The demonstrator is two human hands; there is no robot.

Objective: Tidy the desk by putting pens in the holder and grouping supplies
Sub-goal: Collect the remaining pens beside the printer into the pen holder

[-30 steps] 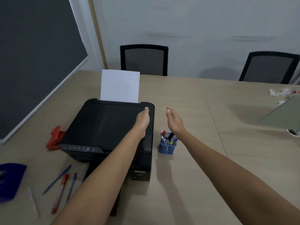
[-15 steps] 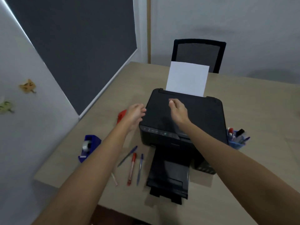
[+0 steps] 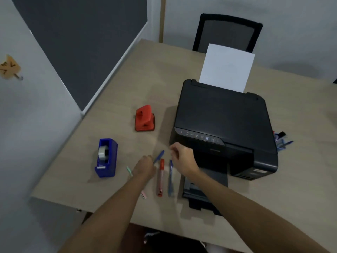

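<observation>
Pens [image 3: 160,177] beside the printer [image 3: 224,128] are my pickup step: left hand [image 3: 145,166] covers one, grip unclear; right hand [image 3: 183,159] loose, empty. Next, pinch and lift.

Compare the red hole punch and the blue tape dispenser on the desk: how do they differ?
The hole punch is red; the tape dispenser is blue. The hole punch looks low and squat; the tape dispenser looks taller, with a clear tape roll showing. The hole punch lies farther from the person, the tape dispenser nearer the desk's left edge. Both rest untouched, left of the printer.
</observation>
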